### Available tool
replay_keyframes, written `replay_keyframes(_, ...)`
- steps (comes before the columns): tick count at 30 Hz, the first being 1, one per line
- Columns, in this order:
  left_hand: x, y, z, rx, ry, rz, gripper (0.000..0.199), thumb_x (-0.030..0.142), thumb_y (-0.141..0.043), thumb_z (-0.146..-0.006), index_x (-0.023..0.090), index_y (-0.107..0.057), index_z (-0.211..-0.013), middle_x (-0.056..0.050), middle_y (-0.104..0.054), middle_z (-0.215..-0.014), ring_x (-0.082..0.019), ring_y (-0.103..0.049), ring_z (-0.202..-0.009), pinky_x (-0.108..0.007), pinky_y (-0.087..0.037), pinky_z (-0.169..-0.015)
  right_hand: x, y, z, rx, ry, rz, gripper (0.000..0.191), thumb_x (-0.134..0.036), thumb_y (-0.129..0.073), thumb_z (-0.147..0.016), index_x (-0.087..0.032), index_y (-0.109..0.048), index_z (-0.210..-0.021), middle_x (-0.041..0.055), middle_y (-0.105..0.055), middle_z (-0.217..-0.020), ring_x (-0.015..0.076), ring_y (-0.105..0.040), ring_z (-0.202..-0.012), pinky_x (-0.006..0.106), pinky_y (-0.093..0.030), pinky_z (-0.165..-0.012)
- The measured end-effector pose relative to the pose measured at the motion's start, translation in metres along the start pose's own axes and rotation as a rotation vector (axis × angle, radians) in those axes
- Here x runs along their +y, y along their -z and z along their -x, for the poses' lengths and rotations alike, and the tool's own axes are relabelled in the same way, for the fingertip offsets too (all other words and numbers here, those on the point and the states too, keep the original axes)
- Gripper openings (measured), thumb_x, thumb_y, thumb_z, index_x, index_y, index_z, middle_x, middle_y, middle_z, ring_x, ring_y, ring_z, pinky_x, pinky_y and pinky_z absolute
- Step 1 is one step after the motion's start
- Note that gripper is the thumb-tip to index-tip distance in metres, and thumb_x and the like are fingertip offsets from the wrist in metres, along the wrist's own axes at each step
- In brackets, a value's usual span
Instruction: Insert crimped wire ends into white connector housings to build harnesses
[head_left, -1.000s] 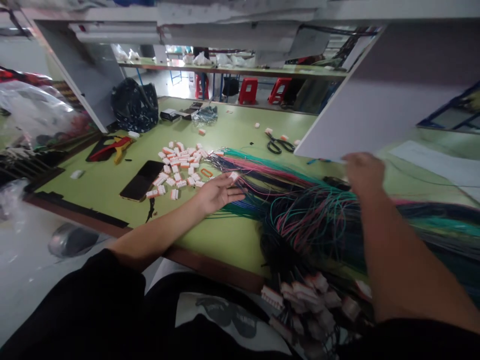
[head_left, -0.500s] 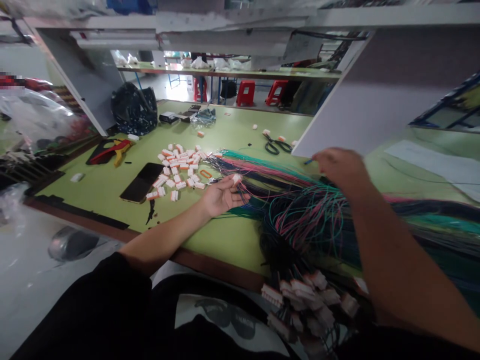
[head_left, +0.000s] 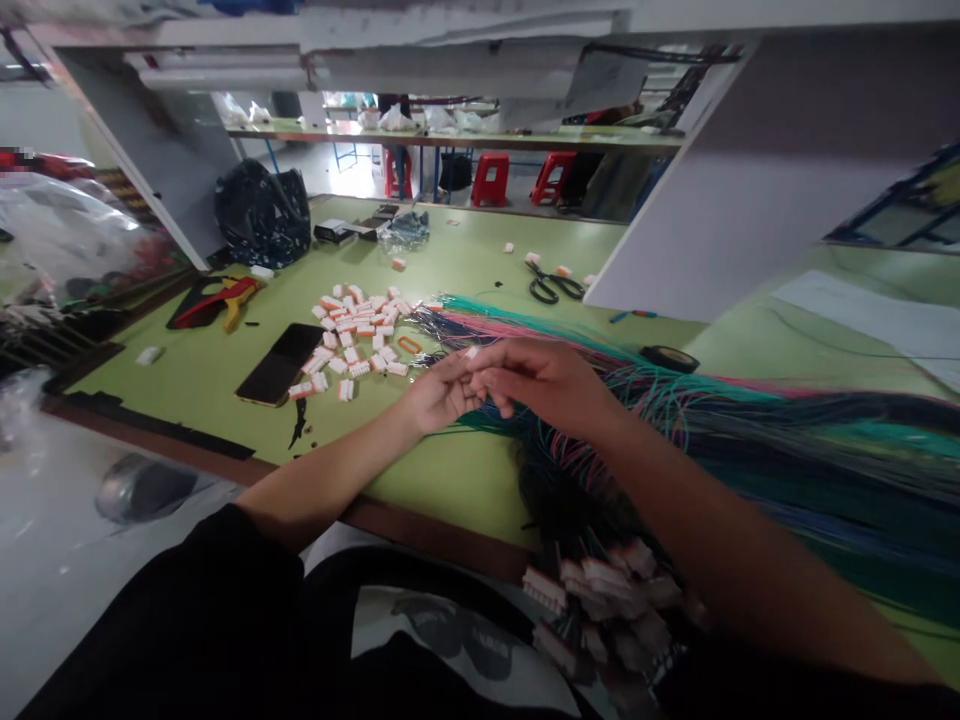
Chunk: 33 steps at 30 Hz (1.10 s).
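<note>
My left hand (head_left: pixel 442 395) pinches a small white connector housing (head_left: pixel 472 353), only partly visible between the fingertips. My right hand (head_left: pixel 551 385) meets it from the right, fingers bent and closed near the connector. Whatever those right fingers hold is hidden. Below and behind both hands run bundles of thin green, pink and dark wires (head_left: pixel 652 395). Left of the hands lies a loose pile of white and orange connectors (head_left: pixel 365 325). A cluster of connectors on dark wires (head_left: pixel 600 590) hangs over the table edge by my lap.
A phone (head_left: pixel 279 365), red-yellow pliers (head_left: pixel 229 303) and a dark bag (head_left: pixel 262 215) are on the left. Scissors (head_left: pixel 553 284), a thin blue-and-red tool (head_left: pixel 634 315) and a black tape roll (head_left: pixel 670 358) lie on the right. A white side panel (head_left: pixel 675 220) stands there.
My right hand has moved left and down, away from the thin blue tool, which now lies fully visible on the table, to my left hand. The left hand keeps its connector in place.
</note>
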<state>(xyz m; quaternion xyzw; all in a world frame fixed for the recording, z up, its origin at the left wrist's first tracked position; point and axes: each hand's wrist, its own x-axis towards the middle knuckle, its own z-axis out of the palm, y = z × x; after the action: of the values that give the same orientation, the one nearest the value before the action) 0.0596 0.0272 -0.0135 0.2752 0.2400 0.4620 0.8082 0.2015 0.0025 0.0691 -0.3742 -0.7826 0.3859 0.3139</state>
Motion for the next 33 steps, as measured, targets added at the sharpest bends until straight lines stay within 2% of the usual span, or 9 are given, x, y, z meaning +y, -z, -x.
replay_keyframes(4,0.000,-0.005,0.003,0.048,-0.011,0.023,0.006,0.019,-0.056,-0.084,0.014,-0.053,-0.082,0.001,-0.062,-0.063,-0.007,-0.056,-0.047,-0.020,-0.044,-0.051,0.028,0.009,0.003,0.163,-0.146,0.086,0.018,-0.031,-0.055,-0.075,-0.019,-0.066,-0.082,-0.0044,-0.058,-0.057,0.0054,-0.043,-0.038,0.022,-0.035,-0.043)
replay_keyframes(9,-0.001,-0.008,0.005,0.070,-0.018,0.007,0.009,0.019,-0.060,-0.083,0.014,-0.053,-0.081,0.002,-0.061,-0.063,-0.006,-0.055,-0.046,-0.019,-0.044,-0.050,0.048,0.012,0.005,0.194,-0.183,0.118,0.023,-0.030,-0.053,-0.075,-0.019,-0.064,-0.091,-0.0040,-0.061,-0.058,0.0066,-0.044,-0.042,0.020,-0.033,-0.043)
replay_keyframes(13,-0.002,-0.008,0.005,0.064,-0.020,0.001,0.010,0.020,-0.061,-0.082,0.014,-0.053,-0.082,0.002,-0.062,-0.064,-0.006,-0.055,-0.046,-0.019,-0.044,-0.051,0.043,0.008,0.005,0.153,-0.214,0.129,0.010,-0.020,-0.052,-0.069,-0.019,-0.058,-0.078,-0.0017,-0.067,-0.065,0.0076,-0.049,-0.046,0.020,-0.037,-0.047)
replay_keyframes(16,-0.001,-0.008,0.005,0.058,-0.018,0.006,0.004,0.017,-0.057,-0.085,0.015,-0.053,-0.084,0.001,-0.062,-0.063,-0.008,-0.056,-0.045,-0.020,-0.045,-0.050,0.036,0.007,0.006,0.166,-0.238,0.146,0.004,-0.022,-0.054,-0.068,-0.020,-0.055,-0.071,-0.0029,-0.062,-0.058,0.0088,-0.050,-0.044,0.022,-0.041,-0.048)
replay_keyframes(20,-0.001,-0.010,0.007,0.060,-0.012,0.017,0.007,0.018,-0.059,-0.083,0.016,-0.053,-0.086,0.002,-0.063,-0.062,-0.008,-0.057,-0.045,-0.020,-0.044,-0.049,0.033,0.004,0.008,0.238,-0.213,0.228,0.007,-0.026,-0.053,-0.070,-0.020,-0.055,-0.066,-0.0038,-0.057,-0.052,0.0098,-0.051,-0.042,0.024,-0.042,-0.050)
replay_keyframes(26,-0.001,-0.009,0.006,0.069,0.021,0.019,0.009,0.021,-0.061,-0.083,0.015,-0.055,-0.086,0.003,-0.061,-0.063,-0.006,-0.056,-0.047,-0.020,-0.046,-0.053,0.036,-0.004,0.006,0.356,-0.126,0.441,0.008,-0.023,-0.052,-0.066,-0.021,-0.055,-0.059,-0.0012,-0.060,-0.057,0.0120,-0.051,-0.053,0.025,-0.038,-0.055)
replay_keyframes(33,-0.003,-0.008,0.005,0.047,0.020,0.036,0.007,0.017,-0.053,-0.087,0.013,-0.056,-0.082,0.001,-0.061,-0.060,-0.006,-0.054,-0.043,-0.019,-0.045,-0.050,0.037,-0.009,0.005,0.388,-0.144,0.493,0.007,-0.024,-0.050,-0.065,-0.021,-0.052,-0.059,-0.0001,-0.059,-0.057,0.0132,-0.050,-0.053,0.026,-0.037,-0.056)
